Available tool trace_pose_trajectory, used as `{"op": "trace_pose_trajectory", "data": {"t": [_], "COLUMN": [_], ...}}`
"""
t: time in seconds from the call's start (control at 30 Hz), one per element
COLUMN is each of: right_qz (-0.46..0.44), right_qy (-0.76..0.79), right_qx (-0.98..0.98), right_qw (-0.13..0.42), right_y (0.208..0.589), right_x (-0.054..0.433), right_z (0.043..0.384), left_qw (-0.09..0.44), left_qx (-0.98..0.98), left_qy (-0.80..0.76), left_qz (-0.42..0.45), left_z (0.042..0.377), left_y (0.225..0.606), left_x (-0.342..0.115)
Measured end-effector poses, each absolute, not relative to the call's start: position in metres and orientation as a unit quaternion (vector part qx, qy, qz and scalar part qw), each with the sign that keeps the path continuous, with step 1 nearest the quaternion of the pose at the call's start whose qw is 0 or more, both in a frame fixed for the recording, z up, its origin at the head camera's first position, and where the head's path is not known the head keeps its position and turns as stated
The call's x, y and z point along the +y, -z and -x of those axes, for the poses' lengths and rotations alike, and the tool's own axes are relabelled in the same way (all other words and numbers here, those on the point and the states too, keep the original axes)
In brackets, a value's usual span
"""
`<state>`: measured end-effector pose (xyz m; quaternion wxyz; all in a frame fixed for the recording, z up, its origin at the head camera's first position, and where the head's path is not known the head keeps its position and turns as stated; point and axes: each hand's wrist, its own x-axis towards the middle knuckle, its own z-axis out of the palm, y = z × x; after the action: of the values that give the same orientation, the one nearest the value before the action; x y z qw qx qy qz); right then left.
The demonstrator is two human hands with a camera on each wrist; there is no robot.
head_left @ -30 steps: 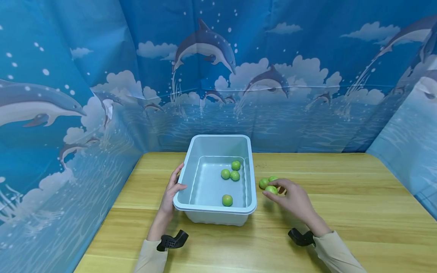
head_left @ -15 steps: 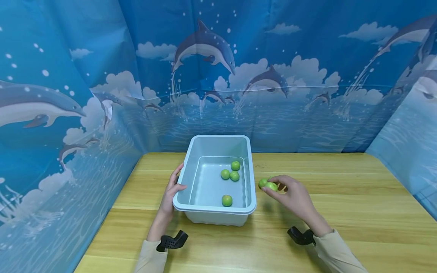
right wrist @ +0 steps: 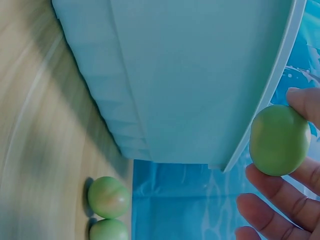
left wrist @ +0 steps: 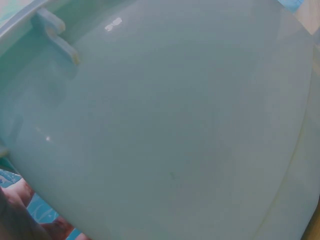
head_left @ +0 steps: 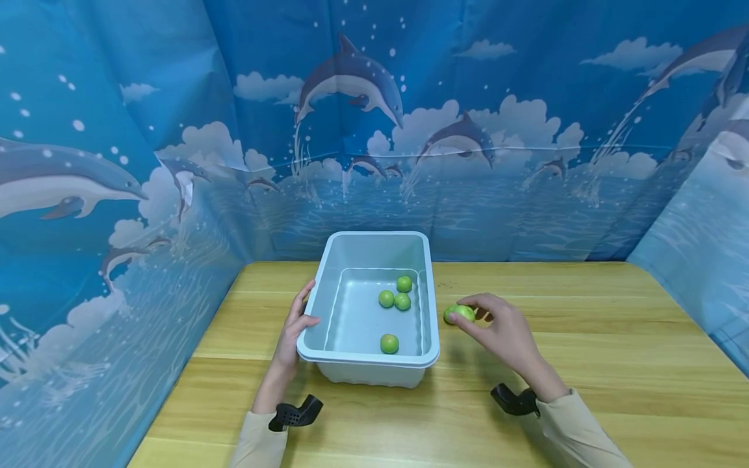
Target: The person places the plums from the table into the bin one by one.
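Observation:
My right hand [head_left: 508,333] pinches a small round green fruit [head_left: 465,312] between thumb and fingertips, just right of the pale blue plastic tub [head_left: 368,356]. In the right wrist view this fruit [right wrist: 280,141] is raised well above the table. Two more green fruits, a nearer one [right wrist: 108,197] and a second one [right wrist: 108,231], lie on the wood beside the tub; in the head view the held fruit and fingers mostly hide them. With its thumb over the left rim and fingers outside, my left hand [head_left: 290,331] grips the tub. Several green fruits [head_left: 386,298] lie inside it.
The wooden table [head_left: 585,338] spreads to both sides of the tub. A blue dolphin-printed curtain [head_left: 374,195] hangs behind and along both sides. Black wrist cameras, one on the left [head_left: 297,411] and one on the right [head_left: 515,400], stick out above the table.
My right hand has lifted slightly with the green fruit, which now overlaps the fruits behind it in the head view. The left hand and tub have stayed in place.

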<state>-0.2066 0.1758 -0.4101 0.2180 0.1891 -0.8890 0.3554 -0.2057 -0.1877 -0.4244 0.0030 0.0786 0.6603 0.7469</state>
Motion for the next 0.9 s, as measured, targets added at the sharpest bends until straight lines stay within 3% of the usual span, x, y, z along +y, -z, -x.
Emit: {"op": "trace_pose_trajectory", "data": {"t": [0.9], "right_qz": [-0.227], "right_qy": [-0.371], "right_qx": [-0.862], "right_qw": [0.262], "right_y": [0.391], "right_x": [0.157], "right_z": [0.205], "left_qw": [0.005], "left_qx": [0.659], "left_qy": [-0.749], "left_qz": [-0.073], "left_z": [0.205], "left_y": [0.423], "left_x": [-0.187]}}
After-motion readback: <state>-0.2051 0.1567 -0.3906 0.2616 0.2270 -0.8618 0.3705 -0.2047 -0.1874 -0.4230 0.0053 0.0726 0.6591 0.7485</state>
